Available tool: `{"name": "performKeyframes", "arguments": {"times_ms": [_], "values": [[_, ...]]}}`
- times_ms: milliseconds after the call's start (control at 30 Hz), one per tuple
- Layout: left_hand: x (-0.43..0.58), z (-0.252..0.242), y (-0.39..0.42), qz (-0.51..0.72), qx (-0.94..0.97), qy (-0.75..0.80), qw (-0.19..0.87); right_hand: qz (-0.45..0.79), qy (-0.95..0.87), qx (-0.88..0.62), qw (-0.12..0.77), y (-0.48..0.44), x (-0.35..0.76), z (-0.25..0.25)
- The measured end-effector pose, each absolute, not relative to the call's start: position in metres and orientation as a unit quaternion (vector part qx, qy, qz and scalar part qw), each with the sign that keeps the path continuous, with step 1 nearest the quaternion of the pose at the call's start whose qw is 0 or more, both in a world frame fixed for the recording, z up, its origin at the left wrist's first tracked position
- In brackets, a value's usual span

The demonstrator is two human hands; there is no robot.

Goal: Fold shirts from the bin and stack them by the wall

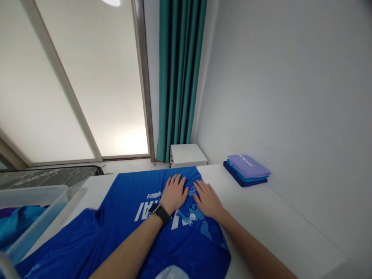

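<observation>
**Both palms flat on the blue shirt**

Far left, a clear plastic storage bin [35, 205] sits at the edge of the white counter [279, 221], with teal and purple cloth bunched inside it. Behind it lies a dark grey patterned surface [49, 176], and what it is I cannot tell.

Moving in: a bright blue short-sleeved T-shirt with white lettering and a pale blue cloud print [122, 228] lies spread across the counter, reaching from the near edge to the far one. One sleeve points toward the bin.

Now the left hand [173, 193], with a black wristwatch [161, 212] on its wrist. It's open, palm down, fingers stretched out on the upper part of the shirt, gripping nothing. Just beside it, almost touching, the right hand [207, 199] does the same: flat, fingers extended, pressing on the cloth with no hold on it.

Beyond the hands stand a small white cabinet [187, 155] and a long teal curtain [180, 77].

Far right, well apart from the shirt, a neat stack of folded garments [247, 170] rests on the counter by the wall, lilac on top, blues beneath.
</observation>
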State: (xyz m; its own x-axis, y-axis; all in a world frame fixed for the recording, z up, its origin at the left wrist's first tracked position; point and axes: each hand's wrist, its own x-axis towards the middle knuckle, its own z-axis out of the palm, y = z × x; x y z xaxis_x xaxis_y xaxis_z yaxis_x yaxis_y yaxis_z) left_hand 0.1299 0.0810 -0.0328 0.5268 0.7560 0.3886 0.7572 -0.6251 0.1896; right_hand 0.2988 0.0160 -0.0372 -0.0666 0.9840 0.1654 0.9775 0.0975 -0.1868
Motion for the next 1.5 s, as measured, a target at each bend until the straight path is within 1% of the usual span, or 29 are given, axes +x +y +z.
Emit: {"name": "performKeyframes", "arguments": {"times_ms": [233,400,600,967,1167,1333,1500], "values": [[0.105,-0.022,0.109,-0.205,-0.851,-0.483,-0.014,0.02,-0.725,-0.679,0.112,0.012,0.298,-0.031],[0.067,-0.023,0.135,-0.123,-0.818,-0.562,-0.01,0.021,-0.726,-0.679,0.106,0.008,0.299,-0.029],[0.054,-0.031,0.141,-0.086,-0.802,-0.591,0.009,0.027,-0.722,-0.682,0.114,0.007,0.301,-0.03],[0.055,-0.031,0.138,-0.091,-0.801,-0.592,0.028,0.018,-0.719,-0.682,0.132,0.01,0.306,-0.038],[0.053,-0.029,0.14,-0.099,-0.788,-0.607,0.016,0.008,-0.724,-0.679,0.117,0.011,0.306,-0.04],[0.029,-0.028,0.145,-0.077,-0.764,-0.64,0.003,0.013,-0.722,-0.684,0.103,0.011,0.305,-0.038],[-0.004,-0.027,0.148,-0.066,-0.728,-0.683,0.014,0.018,-0.723,-0.684,0.095,0.011,0.305,-0.038]]}}
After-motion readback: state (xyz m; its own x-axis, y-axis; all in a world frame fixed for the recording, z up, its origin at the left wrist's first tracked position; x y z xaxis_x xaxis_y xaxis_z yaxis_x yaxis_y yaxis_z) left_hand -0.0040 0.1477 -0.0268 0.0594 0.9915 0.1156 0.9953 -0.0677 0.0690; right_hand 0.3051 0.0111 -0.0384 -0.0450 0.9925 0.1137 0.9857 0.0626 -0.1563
